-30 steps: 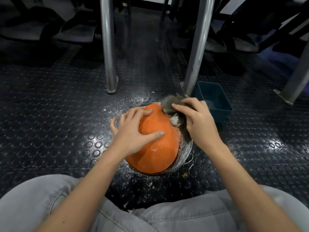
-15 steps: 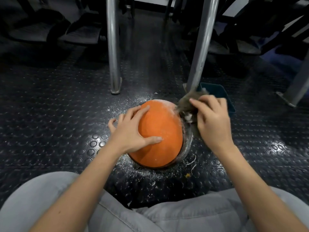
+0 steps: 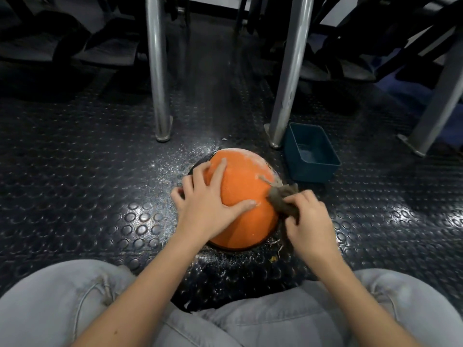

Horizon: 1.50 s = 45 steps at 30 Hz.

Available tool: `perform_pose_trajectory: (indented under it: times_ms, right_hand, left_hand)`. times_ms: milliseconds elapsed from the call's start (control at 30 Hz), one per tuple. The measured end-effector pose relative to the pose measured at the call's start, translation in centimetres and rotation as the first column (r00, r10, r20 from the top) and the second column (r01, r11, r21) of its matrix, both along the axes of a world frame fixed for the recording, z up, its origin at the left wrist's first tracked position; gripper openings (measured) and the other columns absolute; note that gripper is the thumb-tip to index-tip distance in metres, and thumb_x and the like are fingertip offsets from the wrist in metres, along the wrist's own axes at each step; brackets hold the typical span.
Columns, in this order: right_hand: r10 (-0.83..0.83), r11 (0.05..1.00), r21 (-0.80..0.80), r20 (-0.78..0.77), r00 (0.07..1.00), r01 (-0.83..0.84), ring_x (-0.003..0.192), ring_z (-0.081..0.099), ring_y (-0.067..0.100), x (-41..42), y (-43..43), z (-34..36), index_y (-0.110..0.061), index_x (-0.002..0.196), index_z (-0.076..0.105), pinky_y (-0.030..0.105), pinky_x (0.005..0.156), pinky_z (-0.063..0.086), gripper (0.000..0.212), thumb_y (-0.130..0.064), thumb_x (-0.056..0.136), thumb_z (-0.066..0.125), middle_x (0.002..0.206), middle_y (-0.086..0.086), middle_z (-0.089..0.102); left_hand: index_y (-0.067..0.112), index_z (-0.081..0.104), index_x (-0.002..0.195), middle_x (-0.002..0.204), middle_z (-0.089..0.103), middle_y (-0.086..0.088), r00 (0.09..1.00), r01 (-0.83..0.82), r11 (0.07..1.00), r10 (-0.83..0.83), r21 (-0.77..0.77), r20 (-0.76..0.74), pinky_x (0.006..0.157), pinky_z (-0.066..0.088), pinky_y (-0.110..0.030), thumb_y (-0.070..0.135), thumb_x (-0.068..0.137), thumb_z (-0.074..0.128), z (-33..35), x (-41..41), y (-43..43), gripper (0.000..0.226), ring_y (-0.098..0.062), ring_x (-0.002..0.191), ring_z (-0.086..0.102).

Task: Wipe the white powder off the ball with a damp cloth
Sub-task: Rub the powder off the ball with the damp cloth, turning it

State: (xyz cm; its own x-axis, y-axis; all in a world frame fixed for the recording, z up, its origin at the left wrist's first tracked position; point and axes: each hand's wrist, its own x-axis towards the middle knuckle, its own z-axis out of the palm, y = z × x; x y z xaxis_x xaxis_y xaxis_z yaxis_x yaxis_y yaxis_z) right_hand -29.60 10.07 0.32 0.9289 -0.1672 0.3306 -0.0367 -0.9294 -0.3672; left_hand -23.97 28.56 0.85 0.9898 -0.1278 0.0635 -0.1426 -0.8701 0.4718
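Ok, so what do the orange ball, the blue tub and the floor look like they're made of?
The orange ball: likely rubber, matte, with a fine pebbled grain. The blue tub: seemingly moulded plastic, smooth thin walls with a rim. The floor: probably rubber matting, glossy black, raised round studs catching the light.

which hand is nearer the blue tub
Right. The right hand, gripping the cloth at the ball's right side, is short of the blue tub; the left hand rests on the ball, farther off.
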Motion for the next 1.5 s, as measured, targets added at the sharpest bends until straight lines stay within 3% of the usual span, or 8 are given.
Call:
perform_pose_trajectory:
  times_ms: [200, 400, 567, 733, 900, 1100, 1267, 1500]
  right_hand:
    - [0.111, 0.977, 0.128, 0.365, 0.925, -0.168, 0.094, 0.053, 0.020, 1.1, 1.8, 2.9, -0.004, 0.107, 0.065, 0.025, 0.084, 0.042, 0.028, 0.006, 0.082, 0.056, 0.104, 0.006, 0.058]
    - [-0.052, 0.999, -0.003, -0.040, 0.998, 0.052, 0.088, 0.038, 0.014, 0.6, -1.2, 1.5, -0.011, 0.110, 0.068, 0.022, 0.073, 0.030, 0.030, 0.001, 0.087, 0.054, 0.098, -0.006, 0.052]
    - [0.018, 0.985, 0.153, 0.386, 0.923, -0.083, 0.092, 0.050, 0.018, 1.7, -0.2, 4.5, -0.008, 0.106, 0.069, 0.008, 0.083, 0.034, 0.030, 0.007, 0.083, 0.056, 0.103, -0.001, 0.060]
    - [0.054, 0.998, 0.036, -0.065, 0.996, -0.052, 0.103, 0.050, 0.026, 3.7, -1.2, 1.7, -0.010, 0.116, 0.066, 0.017, 0.077, 0.026, 0.036, 0.005, 0.089, 0.046, 0.111, 0.004, 0.060]
    - [0.070, 0.992, 0.078, 0.287, 0.955, -0.096, 0.098, 0.052, 0.025, 4.5, -1.8, 5.0, -0.010, 0.112, 0.068, 0.018, 0.080, 0.029, 0.040, 0.010, 0.085, 0.046, 0.110, 0.003, 0.063]
    - [0.115, 0.991, -0.051, -0.130, 0.985, -0.122, 0.104, 0.044, 0.024, 7.3, -2.0, 3.4, -0.017, 0.117, 0.065, 0.032, 0.087, 0.037, 0.044, 0.008, 0.089, 0.041, 0.116, 0.003, 0.060]
    - [0.169, 0.984, 0.016, 0.232, 0.958, -0.177, 0.094, 0.043, 0.023, 7.0, -1.5, 5.4, -0.010, 0.107, 0.070, 0.012, 0.078, 0.027, 0.044, 0.013, 0.085, 0.040, 0.106, 0.000, 0.059]
    - [0.056, 0.997, -0.044, -0.097, 0.994, -0.061, 0.098, 0.038, 0.024, 8.0, -2.7, 3.5, -0.014, 0.108, 0.069, 0.034, 0.088, 0.034, 0.044, 0.011, 0.087, 0.040, 0.115, 0.005, 0.059]
  left_hand:
    - [0.045, 0.008, 0.147, 0.147, 0.014, 0.006, 0.999, -0.041, 0.998, 0.039, -0.056, -0.028, 0.111, 0.008, -0.046, 0.087, 0.062, 0.045, -0.1, 0.1, 0.9, 0.101, -0.019, 0.135, 0.014]
    - [0.048, 0.011, 0.146, 0.150, 0.012, 0.010, 0.987, -0.044, 0.986, 0.017, -0.162, -0.162, 0.113, 0.002, -0.048, 0.085, 0.048, 0.042, 0.8, 1.0, 2.3, 0.110, -0.018, 0.138, 0.011]
    - [0.052, 0.016, 0.143, 0.149, 0.014, 0.012, 0.986, -0.007, 0.970, -0.034, -0.244, -0.166, 0.114, 0.000, -0.048, 0.080, 0.046, 0.052, 1.1, 1.4, 2.4, 0.107, -0.016, 0.139, 0.009]
    - [0.055, 0.019, 0.141, 0.150, 0.015, 0.016, 0.979, 0.055, 0.966, -0.102, -0.252, -0.176, 0.114, 0.000, -0.049, 0.084, 0.045, 0.065, 0.9, 1.6, 3.2, 0.110, -0.014, 0.138, 0.010]
    - [0.062, 0.019, 0.132, 0.146, 0.017, 0.022, 0.955, 0.153, 0.951, -0.212, -0.268, -0.208, 0.114, 0.005, -0.056, 0.082, 0.036, 0.061, 1.4, 2.7, 4.3, 0.106, -0.015, 0.139, 0.013]
    - [0.075, 0.027, 0.120, 0.124, 0.010, 0.056, 0.878, 0.312, 0.874, -0.415, -0.372, -0.239, 0.112, 0.019, -0.059, 0.080, 0.043, 0.066, 1.0, 4.5, 6.2, 0.086, -0.011, 0.138, 0.020]
    - [0.062, 0.031, 0.127, 0.128, 0.023, 0.025, 0.948, 0.216, 0.936, -0.270, -0.280, -0.171, 0.115, 0.001, -0.044, 0.088, 0.042, 0.044, 1.7, 3.5, 4.6, 0.090, -0.005, 0.128, 0.016]
    - [0.050, 0.029, 0.138, 0.142, 0.020, 0.018, 0.976, 0.163, 0.959, -0.191, -0.230, -0.101, 0.114, -0.006, -0.045, 0.089, 0.035, 0.043, 1.0, 3.1, 2.6, 0.110, -0.011, 0.136, 0.015]
